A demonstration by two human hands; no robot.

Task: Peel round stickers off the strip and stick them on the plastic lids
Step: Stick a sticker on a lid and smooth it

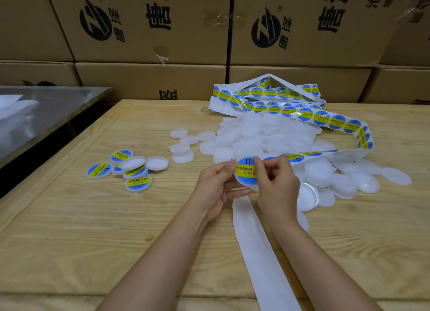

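Left hand [217, 182] pinches the left rim of a round white plastic lid [247, 185]. Right hand [277, 182] thumb and forefinger pinch the right edge of the round blue-yellow sticker [244, 167] on its face. Lid is held just over the pale wooden table [116, 229], face to camera, yellow text band horizontal, "II" up. White backing strip [256, 241] runs lengthwise from under the hands toward the camera.

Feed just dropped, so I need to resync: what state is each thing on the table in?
held lid, raised, sticker across its top.
sticker, on the lid; fully pressed down, cannot tell.
left hand, grips held lid's left edge.
right hand, pinches sticker's right edge.
plain lids, heaped, unlabelled.
sticker strip, looped over the heap, loaded.
bare backing, peeled, trailing toward the person.
labelled lids, grouped at left.
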